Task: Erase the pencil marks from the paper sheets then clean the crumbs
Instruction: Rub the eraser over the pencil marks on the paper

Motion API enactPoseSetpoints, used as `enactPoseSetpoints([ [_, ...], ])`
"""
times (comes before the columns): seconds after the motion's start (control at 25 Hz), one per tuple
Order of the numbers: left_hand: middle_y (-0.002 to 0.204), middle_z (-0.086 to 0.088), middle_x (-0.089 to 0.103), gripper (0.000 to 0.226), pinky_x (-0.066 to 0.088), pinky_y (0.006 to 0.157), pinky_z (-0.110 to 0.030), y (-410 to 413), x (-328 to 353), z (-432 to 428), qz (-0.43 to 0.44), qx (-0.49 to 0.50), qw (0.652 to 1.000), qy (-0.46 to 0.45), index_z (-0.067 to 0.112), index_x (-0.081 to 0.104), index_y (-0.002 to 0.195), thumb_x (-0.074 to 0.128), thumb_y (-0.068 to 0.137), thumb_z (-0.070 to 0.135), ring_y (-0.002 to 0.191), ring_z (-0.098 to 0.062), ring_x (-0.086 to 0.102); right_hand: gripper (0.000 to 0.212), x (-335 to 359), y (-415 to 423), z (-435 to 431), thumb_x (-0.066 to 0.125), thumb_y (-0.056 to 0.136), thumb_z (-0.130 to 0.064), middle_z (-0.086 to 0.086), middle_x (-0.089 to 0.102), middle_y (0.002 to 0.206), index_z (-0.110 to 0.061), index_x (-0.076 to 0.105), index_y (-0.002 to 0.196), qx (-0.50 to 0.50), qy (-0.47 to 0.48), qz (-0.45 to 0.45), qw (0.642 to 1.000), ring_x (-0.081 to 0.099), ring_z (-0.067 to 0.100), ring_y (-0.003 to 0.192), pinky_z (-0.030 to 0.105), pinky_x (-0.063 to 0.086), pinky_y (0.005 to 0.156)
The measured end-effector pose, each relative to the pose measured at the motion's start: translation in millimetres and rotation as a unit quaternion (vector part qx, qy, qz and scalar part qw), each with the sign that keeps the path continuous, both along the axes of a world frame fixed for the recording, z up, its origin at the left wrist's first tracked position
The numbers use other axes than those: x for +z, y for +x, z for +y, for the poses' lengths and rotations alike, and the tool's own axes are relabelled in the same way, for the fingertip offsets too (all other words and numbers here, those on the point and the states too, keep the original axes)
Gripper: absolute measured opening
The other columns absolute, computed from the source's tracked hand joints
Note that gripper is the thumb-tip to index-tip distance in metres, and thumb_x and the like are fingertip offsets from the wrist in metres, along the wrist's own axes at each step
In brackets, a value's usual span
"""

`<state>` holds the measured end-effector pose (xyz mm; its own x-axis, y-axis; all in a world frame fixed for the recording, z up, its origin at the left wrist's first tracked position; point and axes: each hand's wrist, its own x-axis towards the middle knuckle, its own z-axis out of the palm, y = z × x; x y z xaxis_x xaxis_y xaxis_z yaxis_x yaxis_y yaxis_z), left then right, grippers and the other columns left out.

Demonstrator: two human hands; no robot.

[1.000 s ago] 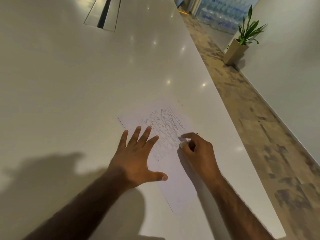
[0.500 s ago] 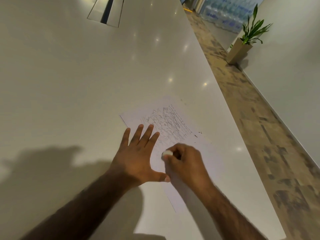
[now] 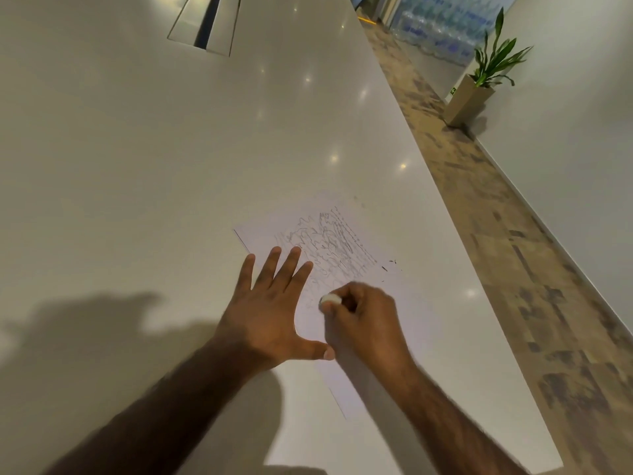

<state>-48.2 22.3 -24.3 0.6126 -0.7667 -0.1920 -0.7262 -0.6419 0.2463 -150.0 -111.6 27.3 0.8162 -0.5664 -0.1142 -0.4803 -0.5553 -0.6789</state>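
A white paper sheet (image 3: 404,303) lies on the pale table (image 3: 137,166), its far half covered in grey pencil scribbles (image 3: 329,245). My left hand (image 3: 270,310) is pressed flat on the sheet's left side, fingers spread. My right hand (image 3: 363,323) is closed around a small white eraser (image 3: 330,299), whose tip touches the paper at the near edge of the scribbles. A few dark eraser crumbs (image 3: 388,267) lie on the sheet's right part, beyond my right hand.
The table's right edge (image 3: 479,269) runs diagonally, with patterned floor beyond it. A recessed metal cable hatch (image 3: 205,24) sits at the far end of the table. A potted plant (image 3: 479,84) stands on the floor by the wall.
My right hand with the eraser moved left and nearer across the sheet, from the right edge of the scribbles to their near edge beside my left hand. My left hand stayed put.
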Motion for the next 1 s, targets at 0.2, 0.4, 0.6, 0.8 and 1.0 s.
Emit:
enactPoseSetpoints([
  [0.2,0.160,0.002,-0.046,0.133,-0.022,0.121,-0.058,-1,2,1,-0.004,-0.001,1.000,0.003,0.032,-0.033,0.156,0.003,0.053,0.107,0.147,-0.025,-0.044,0.014,0,6,4,0.071,0.095,-0.024,-0.012,0.070,0.076,-0.023,0.071,0.082,0.026,0.003,0.009,1.000,0.067,-0.001,0.073,0.010,0.051,0.060],
  [0.4,0.158,0.001,-0.050,0.129,-0.019,0.122,-0.060,-1,2,0,-0.010,-0.004,1.000,0.013,0.032,-0.038,0.153,0.014,0.063,0.107,0.146,-0.026,-0.045,0.015,0,11,0,0.071,0.095,-0.022,-0.015,0.068,0.076,-0.024,0.070,0.080,0.019,-0.014,-0.007,1.000,0.066,-0.002,0.075,0.006,0.048,0.060],
  [0.6,0.157,0.002,-0.050,0.130,-0.025,0.120,-0.059,-2,1,0,-0.003,-0.004,1.000,-0.001,0.033,-0.044,0.145,0.006,0.054,0.111,0.144,-0.025,-0.048,0.015,-4,12,0,0.071,0.095,-0.022,-0.015,0.067,0.075,-0.022,0.071,0.080,-0.006,-0.024,-0.028,0.999,0.065,-0.002,0.075,0.008,0.046,0.061],
  [0.8,0.152,0.003,-0.056,0.130,-0.031,0.116,-0.056,-2,1,0,0.001,0.002,1.000,-0.001,0.029,-0.054,0.136,0.000,0.048,0.107,0.139,-0.022,-0.054,0.015,-4,19,1,0.071,0.095,-0.022,-0.019,0.066,0.076,-0.025,0.071,0.081,-0.008,-0.024,-0.026,0.999,0.064,-0.007,0.075,0.004,0.044,0.059],
  [1.0,0.152,0.002,-0.056,0.131,-0.029,0.117,-0.056,-2,3,-1,0.001,0.003,1.000,0.002,0.024,-0.055,0.135,-0.002,0.048,0.105,0.140,-0.023,-0.052,0.013,-6,23,3,0.072,0.095,-0.021,-0.018,0.067,0.076,-0.023,0.073,0.082,0.021,-0.018,-0.027,0.999,0.063,-0.009,0.080,0.006,0.045,0.060],
])
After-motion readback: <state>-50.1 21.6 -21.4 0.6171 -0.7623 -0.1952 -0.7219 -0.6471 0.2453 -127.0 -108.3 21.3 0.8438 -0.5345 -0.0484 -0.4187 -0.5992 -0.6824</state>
